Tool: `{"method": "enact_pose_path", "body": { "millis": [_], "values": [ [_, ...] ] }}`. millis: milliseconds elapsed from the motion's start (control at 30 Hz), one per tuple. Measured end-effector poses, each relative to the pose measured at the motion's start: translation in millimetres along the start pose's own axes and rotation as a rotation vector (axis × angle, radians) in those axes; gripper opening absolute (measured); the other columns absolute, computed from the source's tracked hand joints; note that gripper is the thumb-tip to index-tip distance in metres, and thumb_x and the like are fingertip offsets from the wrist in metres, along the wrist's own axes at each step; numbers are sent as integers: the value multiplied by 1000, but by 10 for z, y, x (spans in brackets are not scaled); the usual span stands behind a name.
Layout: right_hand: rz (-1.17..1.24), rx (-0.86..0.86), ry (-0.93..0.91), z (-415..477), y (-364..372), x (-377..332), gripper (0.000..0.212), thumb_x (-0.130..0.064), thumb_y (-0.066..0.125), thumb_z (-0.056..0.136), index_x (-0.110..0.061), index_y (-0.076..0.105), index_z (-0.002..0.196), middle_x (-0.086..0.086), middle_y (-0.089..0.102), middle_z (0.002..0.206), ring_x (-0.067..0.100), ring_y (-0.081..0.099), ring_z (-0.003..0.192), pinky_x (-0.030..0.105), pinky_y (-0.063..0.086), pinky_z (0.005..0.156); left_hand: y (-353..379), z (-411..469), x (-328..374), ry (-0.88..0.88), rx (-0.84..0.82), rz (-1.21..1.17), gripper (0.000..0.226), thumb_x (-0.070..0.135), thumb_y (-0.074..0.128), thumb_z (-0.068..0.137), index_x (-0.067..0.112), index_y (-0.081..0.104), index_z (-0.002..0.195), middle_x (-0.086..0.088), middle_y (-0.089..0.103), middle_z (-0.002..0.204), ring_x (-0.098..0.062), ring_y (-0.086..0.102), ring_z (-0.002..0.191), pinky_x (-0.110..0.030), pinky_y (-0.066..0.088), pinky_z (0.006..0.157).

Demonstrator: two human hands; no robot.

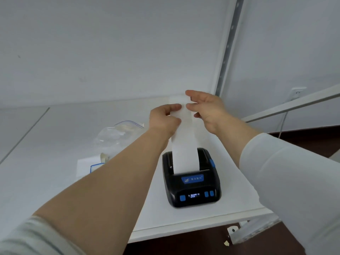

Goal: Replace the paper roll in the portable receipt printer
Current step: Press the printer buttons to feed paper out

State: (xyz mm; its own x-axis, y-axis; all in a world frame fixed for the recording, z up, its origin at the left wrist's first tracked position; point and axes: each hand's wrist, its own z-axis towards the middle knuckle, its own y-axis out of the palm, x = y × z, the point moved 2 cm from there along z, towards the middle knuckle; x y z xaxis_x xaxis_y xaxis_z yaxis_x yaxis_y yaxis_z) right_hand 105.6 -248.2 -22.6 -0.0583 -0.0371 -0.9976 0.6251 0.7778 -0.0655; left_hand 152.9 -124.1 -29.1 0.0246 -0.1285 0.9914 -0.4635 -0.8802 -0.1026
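On the white table [55, 144], near its front right corner, the black receipt printer [191, 178] sits with its display facing the person, and a paper strip [184, 144] rises straight up out of it, long axis vertical. The left hand [164, 116] and right hand [206, 107] each pinch the strip's upper end between thumb and fingers, narrowly closed on opposite edges. Bare tabletop lies behind the printer, a clear plastic bag [114, 135] to its left.

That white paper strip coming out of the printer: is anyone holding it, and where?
Yes. Both hands pinch the paper strip near its free upper end: left hand on its left edge, right hand on its right, above the printer.
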Motion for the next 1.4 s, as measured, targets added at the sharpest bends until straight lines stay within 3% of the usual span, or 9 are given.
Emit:
{"method": "enact_pose_path", "body": {
  "millis": [133, 267, 533, 667, 767, 900, 1000, 1133, 1400],
  "values": [
    [-114, -68, 110, 103, -3, 171, 49, 17, 48, 83, -13, 60, 120, 5, 58, 125, 16, 59, 94, 19, 51, 67, 22, 145, -130, -83, -97, 355, 55, -4, 57, 83, 11, 48, 135, -7, 53, 133, -24, 55, 115, -27, 43, 101],
    [-274, -181, 260, 61, 16, 377, 44, 18, 47, 84, -7, 63, 116, 14, 54, 124, 27, 58, 106, 23, 54, 66, -18, 132, -254, -169, -214, 726, 50, 16, 60, 85, 15, 49, 135, -6, 55, 127, -29, 48, 124, -33, 39, 106],
    [-469, -207, 169, -236, -24, 300, 40, 13, 48, 85, -5, 62, 118, 14, 61, 123, 15, 53, 100, 22, 44, 87, -219, -68, -224, -119, -76, 528, 41, 12, 53, 92, 13, 51, 133, -9, 51, 138, -26, 49, 125, -25, 36, 101],
    [-474, -123, 76, -478, 19, 153, 42, 14, 40, 86, -3, 63, 117, 14, 60, 125, 22, 53, 117, 18, 42, 90, -458, -301, -152, -124, 7, 440, 38, 11, 51, 92, 13, 55, 130, -4, 55, 136, -24, 50, 124, -25, 37, 95],
    [-461, 6, 6, -673, 86, 51, 45, 15, 36, 83, -3, 65, 113, 13, 61, 125, 25, 53, 120, 27, 39, 105, -666, -518, -148, -136, 69, 373, 34, 8, 53, 90, 13, 61, 123, -4, 63, 115, -26, 59, 104, -30, 46, 91],
    [-663, 32, -142, -953, 267, -32, 44, 6, 40, 84, -14, 64, 115, 4, 58, 131, 20, 50, 123, 26, 36, 103, -999, -803, -230, -135, 149, 329, 27, 2, 52, 84, 26, 63, 85, -2, 55, 90, -23, 46, 80, -34, 48, 80],
    [-730, 2, -193, -1133, 453, -75, 43, 4, 40, 85, -17, 64, 113, 2, 57, 131, 20, 49, 123, 27, 38, 99, -1268, -1000, -285, -170, 239, 265, 37, -3, 46, 85, 17, 67, 107, -2, 67, 100, -25, 60, 98, -32, 50, 84],
    [-755, -85, -251, -1305, 739, -89, 39, 2, 41, 87, -16, 66, 111, 2, 61, 126, 20, 52, 120, 30, 41, 100, -1588, -1134, -347, -187, 357, 219, 40, -7, 42, 83, 12, 67, 107, -4, 71, 105, -20, 61, 99, -26, 47, 70],
    [-648, -256, -183, -1331, 1328, 72, 28, -1, 51, 88, -6, 67, 110, 10, 68, 115, 27, 63, 103, 29, 45, 93, -2013, -1122, -491, -219, 512, 276, 53, -6, 38, 84, 13, 53, 131, -6, 57, 132, -26, 55, 113, -33, 47, 89]
  ]
}}
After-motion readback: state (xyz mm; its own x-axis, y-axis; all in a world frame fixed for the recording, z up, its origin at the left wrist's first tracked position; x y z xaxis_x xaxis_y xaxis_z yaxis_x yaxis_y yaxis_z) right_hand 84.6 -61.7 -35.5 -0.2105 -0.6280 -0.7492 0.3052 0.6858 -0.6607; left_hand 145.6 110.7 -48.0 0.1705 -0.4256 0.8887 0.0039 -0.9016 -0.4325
